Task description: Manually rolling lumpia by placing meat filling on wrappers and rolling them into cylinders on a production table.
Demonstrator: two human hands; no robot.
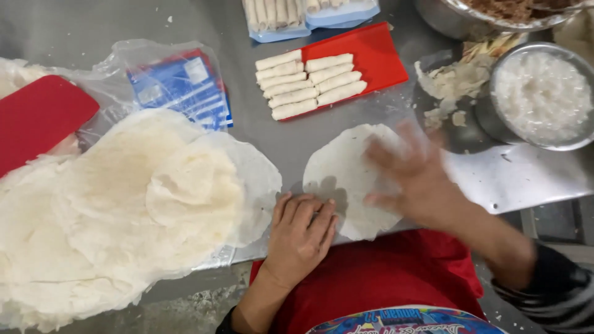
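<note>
The left hand [301, 235] is lying nearest the camera, fingers together and flat, pressing down on the near left edge of a single round wrapper sheet [346, 170] spread on the steel tabletop [291, 139]. It is pinning the sheet rather than gripping it. The right hand [414, 176] is hovering over the sheet's right side, fingers spread and empty, too blurred to tell whether it is touching.

The wrapper is looking paper-thin, pale and limp, so it is likely weighing almost nothing, tearing easily and clinging to the metal. Judging by that, lifting it by a peeled edge with flat fingertips would be safer than pinching the middle.

Left of the left hand, a big loose pile of wrappers [124, 216] is sprawling over clear plastic, with a red lid [37, 120] beyond it. Ahead of both hands, finished rolls [312, 83] are lying in rows on a red tray [377, 52]. Beyond the right hand, a metal bowl of white filling [544, 96] is standing beside scraps of torn wrapper [451, 86].
</note>
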